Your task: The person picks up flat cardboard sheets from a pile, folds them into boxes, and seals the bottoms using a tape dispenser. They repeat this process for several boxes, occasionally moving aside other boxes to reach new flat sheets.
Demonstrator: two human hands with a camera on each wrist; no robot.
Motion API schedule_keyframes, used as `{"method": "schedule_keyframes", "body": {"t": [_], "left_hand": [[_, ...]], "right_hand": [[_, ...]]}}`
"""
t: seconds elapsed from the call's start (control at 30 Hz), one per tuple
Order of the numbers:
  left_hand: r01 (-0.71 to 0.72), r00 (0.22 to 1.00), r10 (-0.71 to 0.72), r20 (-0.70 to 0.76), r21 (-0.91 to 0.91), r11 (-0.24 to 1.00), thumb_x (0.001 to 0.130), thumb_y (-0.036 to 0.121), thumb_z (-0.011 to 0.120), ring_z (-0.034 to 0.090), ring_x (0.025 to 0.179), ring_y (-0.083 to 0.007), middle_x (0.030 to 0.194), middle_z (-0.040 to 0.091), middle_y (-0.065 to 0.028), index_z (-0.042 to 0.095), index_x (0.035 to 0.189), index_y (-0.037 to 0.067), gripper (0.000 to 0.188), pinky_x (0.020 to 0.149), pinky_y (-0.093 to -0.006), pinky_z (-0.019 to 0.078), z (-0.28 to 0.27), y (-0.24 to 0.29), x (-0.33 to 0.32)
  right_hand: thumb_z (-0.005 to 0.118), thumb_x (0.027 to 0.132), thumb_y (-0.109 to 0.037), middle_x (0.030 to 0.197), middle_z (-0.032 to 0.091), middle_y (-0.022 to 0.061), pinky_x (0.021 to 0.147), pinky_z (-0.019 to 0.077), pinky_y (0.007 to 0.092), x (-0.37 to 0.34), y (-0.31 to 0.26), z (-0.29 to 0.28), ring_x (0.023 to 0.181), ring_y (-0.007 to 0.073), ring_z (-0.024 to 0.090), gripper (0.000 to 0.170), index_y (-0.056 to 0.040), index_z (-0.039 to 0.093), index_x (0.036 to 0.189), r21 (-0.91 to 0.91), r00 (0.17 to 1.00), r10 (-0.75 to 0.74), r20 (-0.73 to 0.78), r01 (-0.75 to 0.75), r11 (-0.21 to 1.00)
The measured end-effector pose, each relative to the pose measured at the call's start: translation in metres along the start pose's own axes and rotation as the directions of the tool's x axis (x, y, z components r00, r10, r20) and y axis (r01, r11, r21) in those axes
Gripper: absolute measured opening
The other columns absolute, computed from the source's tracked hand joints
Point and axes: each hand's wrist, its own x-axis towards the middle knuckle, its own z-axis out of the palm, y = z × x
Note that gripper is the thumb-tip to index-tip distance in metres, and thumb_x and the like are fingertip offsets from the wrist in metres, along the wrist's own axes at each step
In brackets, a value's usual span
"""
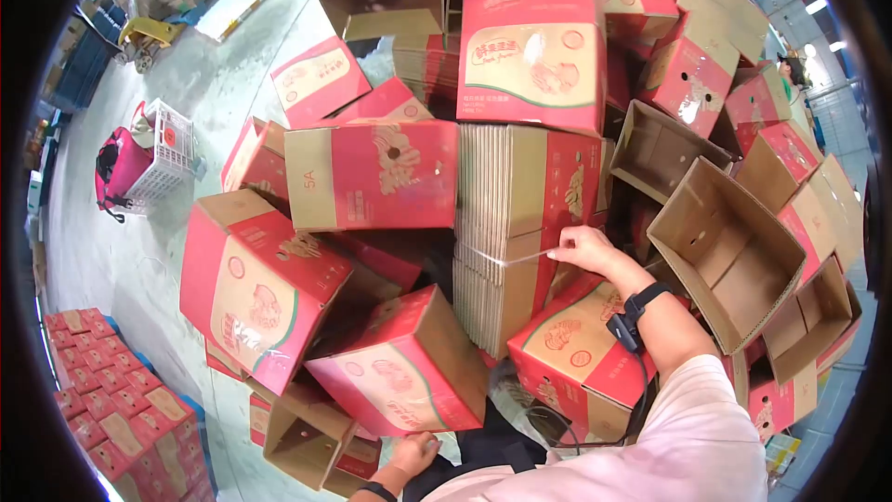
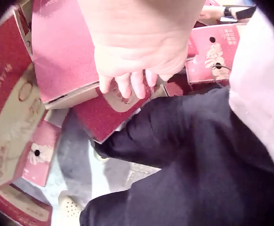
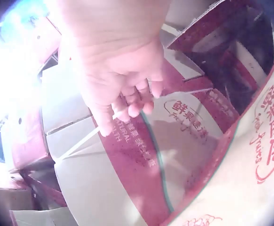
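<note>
A stack of flattened cartons [image 1: 485,214] stands on edge mid-pile, bound by a thin white strap [image 1: 506,263]. The right hand [image 1: 583,249] pinches that strap at the stack's right side; in the right wrist view the right hand [image 3: 127,84] has fingers curled round the strap [image 3: 83,143] over the printed carton face [image 3: 127,174]. The left hand [image 1: 415,453] is low, beside the bottom edge of a red and tan box [image 1: 395,367]. In the left wrist view the left hand [image 2: 137,61] has its fingers hanging loosely bent above a red box [image 2: 111,115], holding nothing visible.
Red printed boxes surround the stack, among them an open empty box [image 1: 729,251] at right and a large box [image 1: 531,56] on top. A white crate [image 1: 167,153] stands on the floor at left, with stacked red boxes [image 1: 121,400] at lower left. A cable hangs by the right forearm.
</note>
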Motion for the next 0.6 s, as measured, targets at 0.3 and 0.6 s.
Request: {"method": "schedule_keyframes", "body": {"t": [0.3, 0.6], "left_hand": [[-0.248, 0.906, 0.211, -0.366, -0.055, 0.967, 0.076, 0.019, 0.066, 0.057, 0.100, -0.0393, 0.104, 0.061, -0.0204, 0.063, 0.104, 0.009, 0.031, 0.085, -0.0440, 0.0480, -0.071, -0.006, 0.012], [-0.580, 0.803, 0.191, -0.564, -0.668, 0.467, 0.096, 0.048, 0.042, 0.037, 0.130, -0.0224, 0.139, 0.042, -0.0103, 0.030, 0.142, 0.005, 0.064, 0.108, -0.0413, 0.0258, -0.209, 0.081, -0.081]], "right_hand": [[0.071, 0.082, -0.032, 0.062, 0.053, -0.0019, 0.054, 0.0383, 0.0273, -0.077, -0.119, -0.110, 0.062, 0.0066, 0.047, 0.033, -0.0043, 0.059, 0.068, 0.159, 0.877, -0.298, -0.377, 0.378, 0.912], [0.058, 0.091, -0.036, 0.067, 0.050, -0.0053, 0.060, 0.0346, 0.0211, -0.242, -0.322, -0.188, 0.061, 0.0037, 0.044, 0.032, -0.0082, 0.055, 0.075, 0.102, 0.698, -0.406, -0.589, 0.563, 0.820]]}}
